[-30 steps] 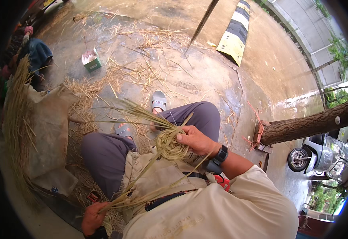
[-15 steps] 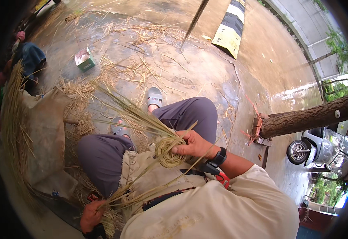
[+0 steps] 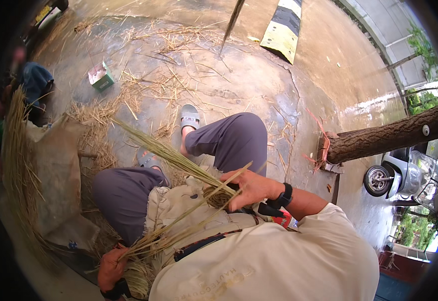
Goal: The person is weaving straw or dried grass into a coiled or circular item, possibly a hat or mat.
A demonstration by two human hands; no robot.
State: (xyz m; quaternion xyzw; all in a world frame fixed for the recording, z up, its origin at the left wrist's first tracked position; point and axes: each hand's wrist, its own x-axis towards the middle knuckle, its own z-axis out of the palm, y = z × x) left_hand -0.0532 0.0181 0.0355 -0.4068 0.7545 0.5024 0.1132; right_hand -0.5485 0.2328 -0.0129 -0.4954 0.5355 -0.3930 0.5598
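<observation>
Over my lap, my right hand (image 3: 253,188) is closed around a woven straw coil (image 3: 217,197), largely covered by the fingers. A long bundle of green-yellow straw (image 3: 166,155) fans out from it toward the upper left, past my sandalled feet. Loose straw strands (image 3: 179,220) run from the coil across my apron to my left hand (image 3: 112,267), low at the left. That hand is closed on the strand ends, and more straw (image 3: 137,278) lies right beside it.
A sheet of sacking (image 3: 58,183) lies at my left with a straw pile (image 3: 16,170) along it. Ahead stands a small green box (image 3: 101,78) amid scattered straw. To the right are a tree trunk (image 3: 384,134) and a parked scooter (image 3: 404,175). Someone in blue (image 3: 37,80) sits far left.
My right hand has turned the coil, so its round face no longer shows. The straw bundle has drawn together into a narrower sheaf. My left hand has shifted slightly left.
</observation>
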